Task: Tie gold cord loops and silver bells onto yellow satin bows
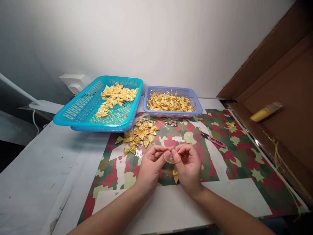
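Observation:
My left hand [153, 164] and my right hand [188, 163] meet over the patterned sheet, each pinching a gold cord [173, 163] that is bent into a loop between them. One thin end of the cord rises above the fingertips. Just below the loop, a yellow ribbon bow [175, 175] shows beside my right hand, partly hidden by it; whether it touches the cord I cannot tell. A pile of yellow bows [138, 135] lies to the left beyond my left hand. Past my fingers are small silver bells [171, 123] and loose gold cords [156, 120].
A turquoise basket [73, 114] with yellow bows stands at the back left. Behind, a purple basket [173, 114] holds bows with gold cords. On the right are a pink utility knife [213, 139], a cardboard wall [281, 71] and a yellow tube [266, 111].

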### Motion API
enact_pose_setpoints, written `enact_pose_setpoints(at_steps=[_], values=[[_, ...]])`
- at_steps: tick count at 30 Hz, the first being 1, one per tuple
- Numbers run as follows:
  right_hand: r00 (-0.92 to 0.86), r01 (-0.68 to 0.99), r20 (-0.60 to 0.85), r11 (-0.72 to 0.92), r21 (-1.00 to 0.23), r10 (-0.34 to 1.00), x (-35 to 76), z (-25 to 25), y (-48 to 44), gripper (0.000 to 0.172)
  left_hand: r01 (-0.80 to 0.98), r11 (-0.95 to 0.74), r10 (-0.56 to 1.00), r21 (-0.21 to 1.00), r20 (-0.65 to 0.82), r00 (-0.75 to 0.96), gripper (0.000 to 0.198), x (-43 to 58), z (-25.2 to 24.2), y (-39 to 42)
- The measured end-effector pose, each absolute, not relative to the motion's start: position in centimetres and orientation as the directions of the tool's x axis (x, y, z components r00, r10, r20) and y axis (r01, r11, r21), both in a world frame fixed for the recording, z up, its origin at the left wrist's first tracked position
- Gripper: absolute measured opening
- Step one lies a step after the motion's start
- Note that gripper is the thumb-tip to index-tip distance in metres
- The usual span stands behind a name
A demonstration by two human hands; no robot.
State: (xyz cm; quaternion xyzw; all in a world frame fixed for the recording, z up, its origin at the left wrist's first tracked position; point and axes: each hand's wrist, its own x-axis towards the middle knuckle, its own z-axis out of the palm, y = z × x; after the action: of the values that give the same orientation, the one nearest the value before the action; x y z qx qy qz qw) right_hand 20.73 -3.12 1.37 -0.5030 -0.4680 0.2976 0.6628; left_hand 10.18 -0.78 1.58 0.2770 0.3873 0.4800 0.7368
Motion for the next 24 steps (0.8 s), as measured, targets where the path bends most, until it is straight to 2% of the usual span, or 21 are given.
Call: enact_pose_setpoints(at_steps=[5, 12, 19, 24], values=[[0.361, 0.094, 0.296, 0.281, -0.955, 0.885, 20.9, 1.3, -3.3, 0.015, -0.477, 0.403, 0.915, 0.781, -0.336, 0.225, 0.031, 10.1, 1.7, -0.6], [0.187, 0.199, 0.197, 0.16, -0.967, 0.962, 21.4, 1.7, -3.6, 0.011, -0.476, 0.418, 0.909, 0.774, -0.346, 0.234, 0.037, 10.0, 1.5, -0.6], [0.162, 0.439, 0.38, 0.278, -0.854, 0.911, 21.8, 2.4, -3.7, 0.019, -0.365, 0.274, 0.957, 0.89, -0.216, 0.192, 0.025, 9.9, 2.5, -0.9], [0.12, 0.46, 0.437, 0.34, -0.82, 0.892, 22.1, 2.7, -3.6, 0.019, -0.203, 0.149, 0.981, 0.968, -0.118, 0.155, 0.016, 9.5, 2.8, -1.2]])
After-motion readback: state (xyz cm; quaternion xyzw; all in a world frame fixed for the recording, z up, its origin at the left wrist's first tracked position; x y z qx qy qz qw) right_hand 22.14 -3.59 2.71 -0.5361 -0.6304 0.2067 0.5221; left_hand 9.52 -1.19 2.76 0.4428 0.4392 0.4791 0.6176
